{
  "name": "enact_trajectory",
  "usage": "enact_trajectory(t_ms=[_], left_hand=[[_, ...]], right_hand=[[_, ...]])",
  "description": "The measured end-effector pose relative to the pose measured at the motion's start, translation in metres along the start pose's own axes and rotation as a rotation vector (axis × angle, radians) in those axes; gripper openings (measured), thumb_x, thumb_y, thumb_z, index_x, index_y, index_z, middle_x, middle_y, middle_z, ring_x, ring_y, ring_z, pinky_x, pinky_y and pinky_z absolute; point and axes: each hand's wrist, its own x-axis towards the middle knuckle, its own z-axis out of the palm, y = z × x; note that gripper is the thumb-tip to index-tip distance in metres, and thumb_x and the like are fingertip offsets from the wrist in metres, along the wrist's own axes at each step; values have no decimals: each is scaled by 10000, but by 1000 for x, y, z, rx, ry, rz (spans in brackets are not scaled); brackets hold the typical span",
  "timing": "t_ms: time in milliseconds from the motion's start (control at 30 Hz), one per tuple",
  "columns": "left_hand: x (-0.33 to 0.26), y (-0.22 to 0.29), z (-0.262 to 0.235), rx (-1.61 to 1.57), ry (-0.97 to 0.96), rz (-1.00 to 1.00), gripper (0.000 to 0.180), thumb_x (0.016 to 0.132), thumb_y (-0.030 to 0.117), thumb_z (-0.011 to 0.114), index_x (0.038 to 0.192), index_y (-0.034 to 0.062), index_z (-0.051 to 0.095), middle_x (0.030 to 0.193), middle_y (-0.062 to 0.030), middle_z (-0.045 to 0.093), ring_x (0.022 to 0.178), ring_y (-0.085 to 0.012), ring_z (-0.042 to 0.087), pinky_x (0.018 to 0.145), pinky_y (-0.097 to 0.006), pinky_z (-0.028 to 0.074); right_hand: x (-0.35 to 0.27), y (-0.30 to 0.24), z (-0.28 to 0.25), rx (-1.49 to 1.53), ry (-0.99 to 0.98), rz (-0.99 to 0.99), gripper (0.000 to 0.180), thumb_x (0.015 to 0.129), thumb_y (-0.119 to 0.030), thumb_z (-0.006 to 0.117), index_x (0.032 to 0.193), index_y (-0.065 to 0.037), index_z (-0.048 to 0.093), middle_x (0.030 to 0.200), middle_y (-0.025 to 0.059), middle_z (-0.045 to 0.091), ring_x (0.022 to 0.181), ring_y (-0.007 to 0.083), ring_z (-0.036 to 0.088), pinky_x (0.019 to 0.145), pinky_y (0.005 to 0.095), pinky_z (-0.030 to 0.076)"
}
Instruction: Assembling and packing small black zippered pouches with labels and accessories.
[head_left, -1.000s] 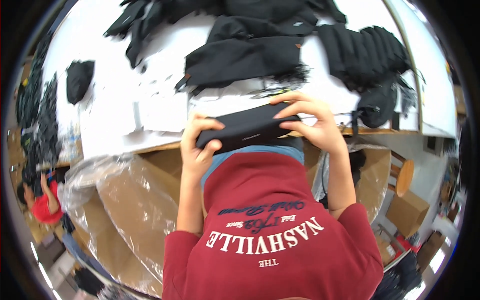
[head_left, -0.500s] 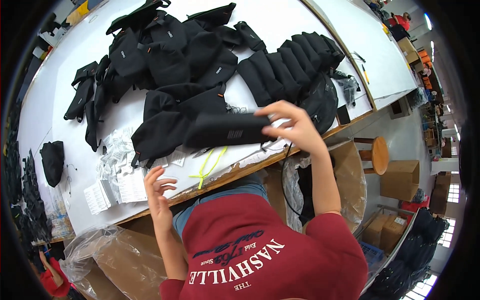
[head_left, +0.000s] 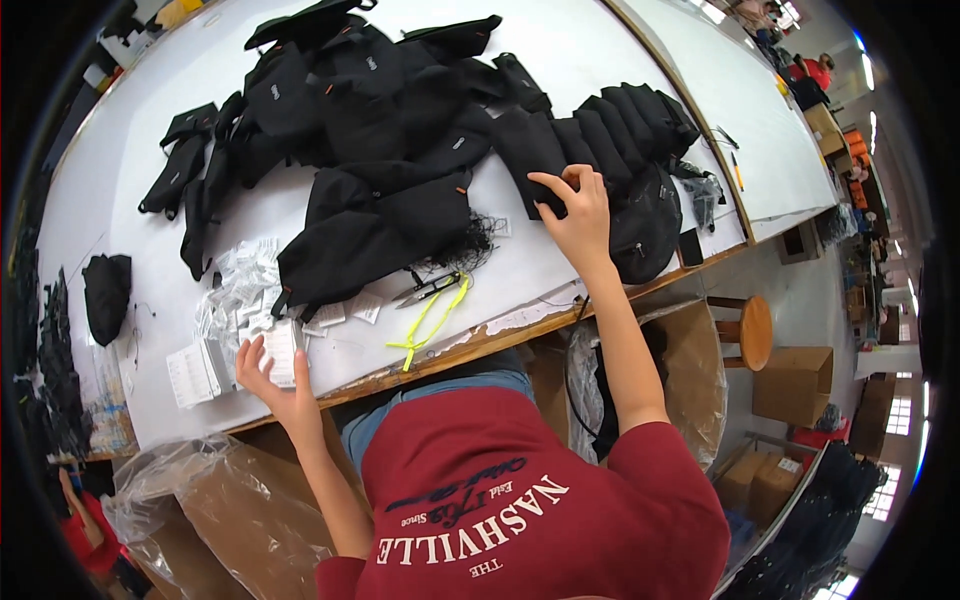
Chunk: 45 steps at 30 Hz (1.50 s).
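Observation:
My right hand (head_left: pixel 580 215) has its thumb and fingers at the near end of a black fabric pouch (head_left: pixel 525 150), which lies at the left end of a row of similar black pouches (head_left: pixel 625 125). My left hand (head_left: pixel 280 385) is empty, fingers apart, beside a stack of white printed cards (head_left: pixel 197 375) and a heap of white tags (head_left: pixel 243 285). Between the hands lie a black fabric bag (head_left: pixel 375 235), a pair of thread snips (head_left: pixel 425 288), a loop of neon yellow cord (head_left: pixel 430 325) and a tangle of black strings (head_left: pixel 470 240).
A large pile of black bags (head_left: pixel 370 100) covers the middle of the white table (head_left: pixel 560 50). A round black bag (head_left: pixel 645 225) sits right of my right hand. Plastic-lined cartons (head_left: pixel 230 500) stand below the wooden edge, with a wooden stool (head_left: pixel 755 332) to the right.
My right hand has carried the black pouch away to the far right, and it now lies in the row. The snips are uncovered. My left hand has moved left and down toward the cards.

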Motion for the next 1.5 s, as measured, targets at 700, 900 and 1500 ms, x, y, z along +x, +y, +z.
enact_trajectory(t_ms=[700, 900, 1500], left_hand=[[12, -57, -18, 622, -126, -31, 840, 740, 466, 746, 1412, 124, 374, 1472, -192, 290, 1338, -384, 272, 1078, -526, 223], [13, -55, -18, 629, -124, -74, 859, 728, 475, 753, 1412, 125, 370, 1457, -187, 308, 1319, -381, 282, 1074, -526, 225], [13, -40, -25, 534, -77, -55, 810, 757, 414, 748, 1402, 101, 372, 1446, -214, 319, 1326, -400, 300, 1085, -508, 221]], right_hand=[[38, 34, -17, 327, 12, 408, 252, 833, -134, 668, 1084, -150, 680, 870, 107, 675, 695, 145, 615, 652, 263, 474], [30, 44, -24, 269, 10, 426, 296, 819, -137, 683, 1112, -169, 667, 767, 86, 643, 650, 117, 590, 610, 268, 462], [16, 26, -10, 220, -123, 307, 792, 736, -119, 744, 1429, -238, 381, 1207, 104, 532, 1040, 290, 562, 899, 371, 473]])
